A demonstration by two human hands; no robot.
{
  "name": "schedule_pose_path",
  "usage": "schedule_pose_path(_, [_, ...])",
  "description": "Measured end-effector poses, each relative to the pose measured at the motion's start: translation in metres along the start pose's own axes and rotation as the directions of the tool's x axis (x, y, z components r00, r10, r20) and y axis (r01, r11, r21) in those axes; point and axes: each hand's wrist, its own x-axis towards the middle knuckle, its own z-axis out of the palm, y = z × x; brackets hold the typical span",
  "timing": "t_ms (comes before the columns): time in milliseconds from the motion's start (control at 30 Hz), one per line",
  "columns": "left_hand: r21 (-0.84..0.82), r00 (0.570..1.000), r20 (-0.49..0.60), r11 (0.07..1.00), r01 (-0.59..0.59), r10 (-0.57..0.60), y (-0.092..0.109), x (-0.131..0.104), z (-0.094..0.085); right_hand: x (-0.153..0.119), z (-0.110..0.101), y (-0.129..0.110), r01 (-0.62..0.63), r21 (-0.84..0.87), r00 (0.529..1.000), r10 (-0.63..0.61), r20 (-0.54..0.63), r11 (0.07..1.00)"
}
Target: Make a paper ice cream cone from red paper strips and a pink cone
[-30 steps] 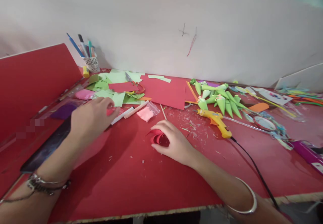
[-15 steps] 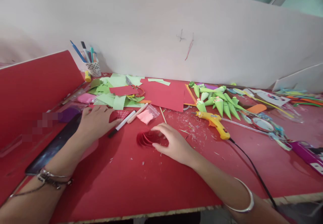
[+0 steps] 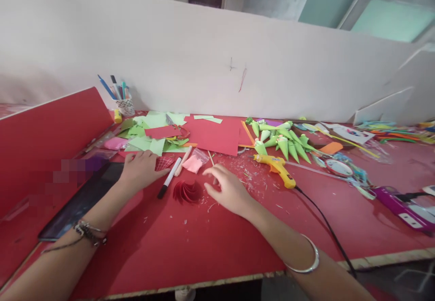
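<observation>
A fan-like bunch of curved red paper strips [image 3: 186, 191] rests on the red tabletop [image 3: 176, 251]. Just right of it hovers my right hand [image 3: 228, 188], fingers curved and apart, with a small gap to the paper. My left hand [image 3: 141, 169] is held palm down over the table, fingers spread and nothing visible in them. Beside its thumb lies a white marker with a black cap [image 3: 169, 178]. Next to that are a beige stick-like marker [image 3: 183, 161] and a small bag of pink material [image 3: 194, 162]. A dark phone or tablet [image 3: 83, 201] lies partly under my left forearm.
A yellow glue gun [image 3: 277, 169] with a black cord lies right of my right hand. Behind it are several green paper cones [image 3: 283, 143]. Green paper scraps [image 3: 149, 131], a red sheet [image 3: 214, 133] and a pen cup [image 3: 125, 106] stand toward the white partition [image 3: 190, 61].
My right hand has come off the red paper strips, which now sit fanned out by themselves. My left hand has shifted right, closer to the white marker. The view has tilted upward.
</observation>
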Motion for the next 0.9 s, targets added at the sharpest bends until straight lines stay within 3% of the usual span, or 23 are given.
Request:
schedule_pose_path(67, [-0.003,0.999,0.035,1.0,0.02,-0.02,0.004,0.003,-0.001,0.004,-0.009,0.005,-0.107,-0.232,0.994,0.107,-0.009,0.967])
schedule_pose_path(200, [0.003,0.998,0.055,0.999,0.043,-0.043,0.01,0.01,-0.004,0.002,-0.042,0.022,-0.328,-0.392,0.945,0.307,-0.115,0.86])
schedule_pose_path(300, [-0.008,0.996,0.073,0.999,0.054,-0.053,0.011,0.015,-0.004,-0.009,-0.07,0.043,-0.545,-0.443,0.837,0.492,-0.241,0.711])
schedule_pose_path(400, [-0.038,0.994,0.095,0.998,0.057,-0.053,0.008,0.02,-0.003,-0.02,-0.089,0.067,-0.728,-0.424,0.671,0.687,-0.279,0.538])
schedule_pose_path(567, [-0.091,0.996,0.071,0.994,0.066,-0.06,0.009,0.024,-0.004,-0.023,-0.088,0.098,-0.798,-0.377,0.556,0.816,-0.158,0.471])
schedule_pose_path(733, [-0.192,0.994,-0.062,0.978,0.078,-0.092,0.01,0.015,-0.013,-0.024,-0.079,0.122,-0.81,-0.321,0.544,0.834,-0.097,0.491])
schedule_pose_path(900, [-0.436,0.988,-0.142,0.9,-0.013,-0.055,0.007,0.016,-0.018,-0.031,-0.082,0.142,-0.787,-0.2,0.602,0.797,-0.041,0.584])
